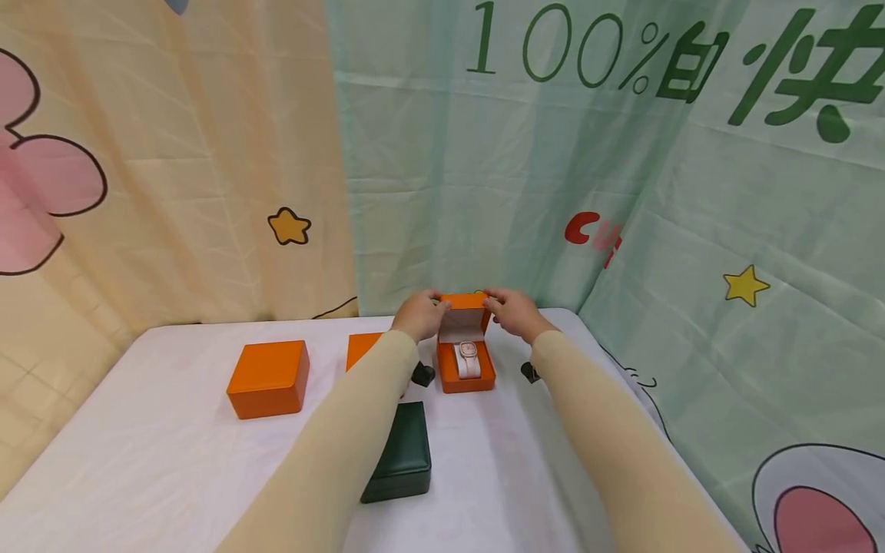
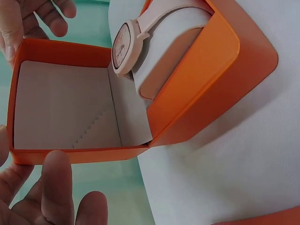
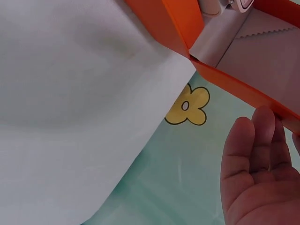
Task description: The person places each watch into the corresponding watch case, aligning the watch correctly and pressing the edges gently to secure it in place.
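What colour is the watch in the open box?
The watch is pale pink, strap and case alike. The left wrist view shows it best, inside the orange box.

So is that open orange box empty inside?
No: in the head view a pale pink watch sits on the cushion inside the open orange box, whose lid both hands hold.

three orange boxes, one open (image 1: 466, 361) at frame centre, one shut (image 1: 269, 379) at left, one (image 1: 361, 349) half hidden behind a sleeve, one dark green box (image 1: 403, 453) lower centre, one pale pink watch (image 1: 468, 359), two hands, left (image 1: 419, 314) and right (image 1: 512, 312)
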{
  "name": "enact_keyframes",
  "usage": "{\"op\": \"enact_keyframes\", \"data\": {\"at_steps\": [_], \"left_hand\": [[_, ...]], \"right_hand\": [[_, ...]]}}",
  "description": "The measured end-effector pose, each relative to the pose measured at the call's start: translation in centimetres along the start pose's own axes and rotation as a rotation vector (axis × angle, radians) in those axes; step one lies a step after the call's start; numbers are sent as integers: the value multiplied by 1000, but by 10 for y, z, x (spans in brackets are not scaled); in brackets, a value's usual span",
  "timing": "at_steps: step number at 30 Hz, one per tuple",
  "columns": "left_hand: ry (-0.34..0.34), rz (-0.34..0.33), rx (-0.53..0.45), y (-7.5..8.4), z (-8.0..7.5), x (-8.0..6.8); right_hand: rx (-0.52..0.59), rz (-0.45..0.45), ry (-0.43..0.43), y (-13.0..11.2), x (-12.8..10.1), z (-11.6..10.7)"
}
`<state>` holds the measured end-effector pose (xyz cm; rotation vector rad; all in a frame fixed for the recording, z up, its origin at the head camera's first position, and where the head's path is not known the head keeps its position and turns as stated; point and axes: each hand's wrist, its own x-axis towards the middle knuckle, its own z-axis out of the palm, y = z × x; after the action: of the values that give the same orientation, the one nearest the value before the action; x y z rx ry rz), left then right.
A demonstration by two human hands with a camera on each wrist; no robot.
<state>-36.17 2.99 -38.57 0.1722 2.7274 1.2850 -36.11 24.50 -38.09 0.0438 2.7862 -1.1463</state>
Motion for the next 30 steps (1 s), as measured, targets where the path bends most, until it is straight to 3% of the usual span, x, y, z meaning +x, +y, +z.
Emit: {"op": "enact_keyframes", "data": {"at_steps": [13, 30], "left_hand": [[-13, -28, -20, 1, 1, 0], [-11, 7, -3, -2, 1, -4]], "right_hand": [[42, 13, -28, 3, -3, -3], [42, -6, -47, 4, -6, -5]]}}
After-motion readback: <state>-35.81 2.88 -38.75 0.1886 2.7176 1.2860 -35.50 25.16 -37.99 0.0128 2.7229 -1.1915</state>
